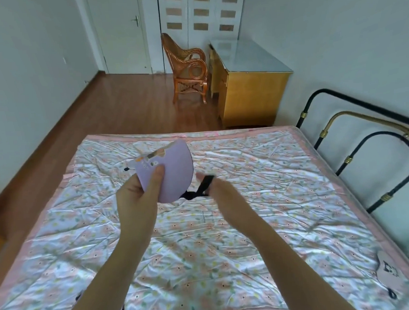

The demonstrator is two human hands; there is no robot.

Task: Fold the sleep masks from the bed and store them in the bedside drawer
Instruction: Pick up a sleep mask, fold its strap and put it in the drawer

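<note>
the purple sleep mask (173, 171) is folded in half and held up over the bed (227, 225). the left hand (138, 195) pinches it, thumb on top. the right hand (215, 188) is blurry but seems to grip the black strap (202, 187). i think it helps to wrap the strap snug around the mask. both arms reach forward. 1 pink mask (388, 272) lies near the bed's right edge.
</note>
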